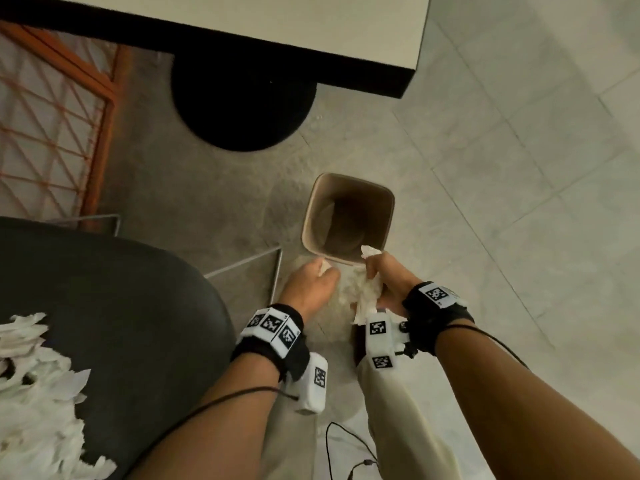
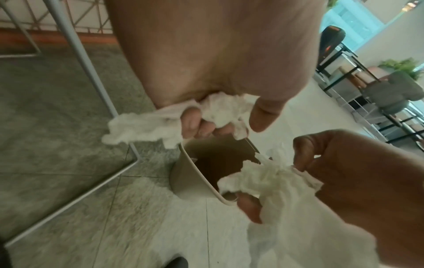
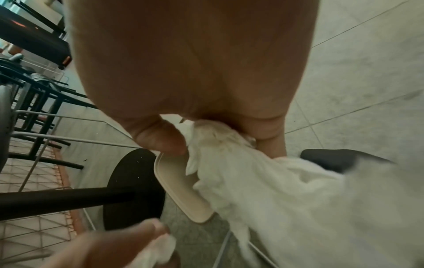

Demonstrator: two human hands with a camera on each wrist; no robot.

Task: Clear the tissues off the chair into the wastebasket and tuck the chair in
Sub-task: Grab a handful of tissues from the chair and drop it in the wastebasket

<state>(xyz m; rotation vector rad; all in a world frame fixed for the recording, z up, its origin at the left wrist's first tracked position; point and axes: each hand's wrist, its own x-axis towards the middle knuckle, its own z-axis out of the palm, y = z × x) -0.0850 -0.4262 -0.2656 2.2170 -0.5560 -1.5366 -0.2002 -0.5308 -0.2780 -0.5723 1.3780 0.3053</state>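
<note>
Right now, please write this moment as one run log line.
left hand: grips tissue | right hand: grips tissue | both by wastebasket rim | tissues remain on chair | chair not tucked

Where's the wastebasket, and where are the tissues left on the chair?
wastebasket [image 1: 313,209]: head view, its left inner wall.
tissues on the chair [image 1: 38,393]: head view, middle of the white pile.

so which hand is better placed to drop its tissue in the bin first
Right, probably. The right hand holds its crumpled white tissue over the beige square wastebasket's rim; the left hand sits short of it.
</note>
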